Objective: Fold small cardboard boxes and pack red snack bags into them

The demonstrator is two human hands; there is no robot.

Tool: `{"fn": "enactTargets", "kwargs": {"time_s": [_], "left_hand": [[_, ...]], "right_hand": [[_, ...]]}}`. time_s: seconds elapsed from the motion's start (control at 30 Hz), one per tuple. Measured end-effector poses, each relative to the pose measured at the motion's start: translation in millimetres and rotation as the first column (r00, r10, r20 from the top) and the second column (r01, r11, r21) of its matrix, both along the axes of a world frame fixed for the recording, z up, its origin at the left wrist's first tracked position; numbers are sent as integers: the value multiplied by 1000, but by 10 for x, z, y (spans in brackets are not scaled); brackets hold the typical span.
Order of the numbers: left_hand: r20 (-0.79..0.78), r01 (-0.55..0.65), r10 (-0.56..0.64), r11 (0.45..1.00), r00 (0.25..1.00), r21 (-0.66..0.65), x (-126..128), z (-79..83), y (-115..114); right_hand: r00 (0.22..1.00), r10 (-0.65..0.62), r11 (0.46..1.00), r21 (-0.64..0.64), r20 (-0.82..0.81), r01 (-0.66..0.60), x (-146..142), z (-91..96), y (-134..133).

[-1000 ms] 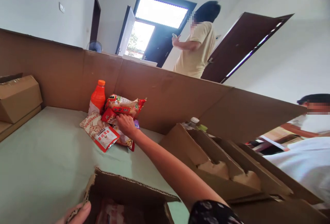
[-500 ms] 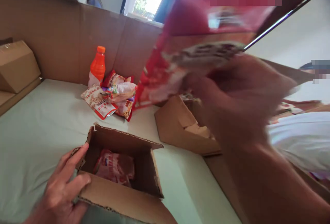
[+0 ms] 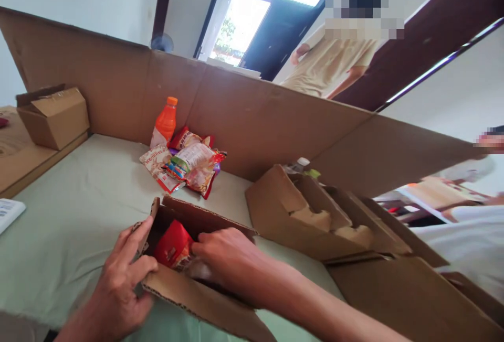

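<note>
A small open cardboard box [image 3: 205,300] stands on the pale green cloth in front of me. My left hand [image 3: 124,274] grips its left edge, fingers on the outer wall and thumb by the near flap. My right hand [image 3: 220,255] reaches down inside the box, its fingers closed on a red snack packet [image 3: 173,245]. The fingertips are partly hidden by the packet and the box wall. Beyond the box lies a pile of snack packets [image 3: 192,161], with an orange bottle [image 3: 164,121] standing behind it.
A partitioned cardboard box [image 3: 283,221] with a white-capped bottle [image 3: 302,163] stands to the right. Another small box [image 3: 55,119] sits at the left. A tall cardboard wall [image 3: 236,100] runs along the back; behind it stands a person [image 3: 326,64].
My right hand has come down from the upper right with the red packet and is now inside the box. My left hand stays on the box edge. The view has shifted, showing more of the room.
</note>
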State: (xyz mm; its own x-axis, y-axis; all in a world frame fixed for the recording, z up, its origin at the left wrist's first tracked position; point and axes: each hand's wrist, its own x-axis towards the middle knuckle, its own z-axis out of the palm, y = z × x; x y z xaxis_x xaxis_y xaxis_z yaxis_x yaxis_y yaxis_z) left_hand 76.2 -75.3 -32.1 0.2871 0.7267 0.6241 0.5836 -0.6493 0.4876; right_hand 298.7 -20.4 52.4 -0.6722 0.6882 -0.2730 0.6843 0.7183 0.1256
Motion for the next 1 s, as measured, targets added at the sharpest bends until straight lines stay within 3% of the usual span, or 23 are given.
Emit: {"fn": "enactTargets", "kwargs": {"time_s": [0.1,0.23,0.33,0.4,0.47,0.6,0.77,0.87,0.93,1.0], "left_hand": [[-12,14,-13,1000,1000,27,-9,24,14],[5,44,-45,998,999,46,-60,-12,15],[55,49,-51,998,997,37,-97,-97,3],[93,70,-74,997,993,42,-106,-137,10],[114,119,-123,992,986,36,-104,-145,33],[86,179,-179,984,980,6,-102,-106,108],[-2,30,-30,1000,1000,4,-72,-61,205],[-27,-75,76,996,997,45,-8,-13,254],[-48,-109,113,991,992,77,40,18,278],[-61,-138,143,987,988,77,75,29,288]], "right_hand": [[995,-20,990,-135,99,33,-200,-66,203],[997,-53,986,-152,63,62,-162,-33,221],[968,-110,994,0,-225,112,181,119,-42],[885,-126,970,131,-449,204,478,203,-271],[819,-145,942,175,-555,286,742,202,-459],[801,-239,953,28,-548,303,966,-81,-558],[822,-157,987,-61,-548,148,924,-394,-402],[671,-147,968,35,-727,249,999,-352,-324],[545,-121,900,139,-830,412,1060,-286,-287],[524,-85,862,201,-847,465,1083,-256,-282]]}}
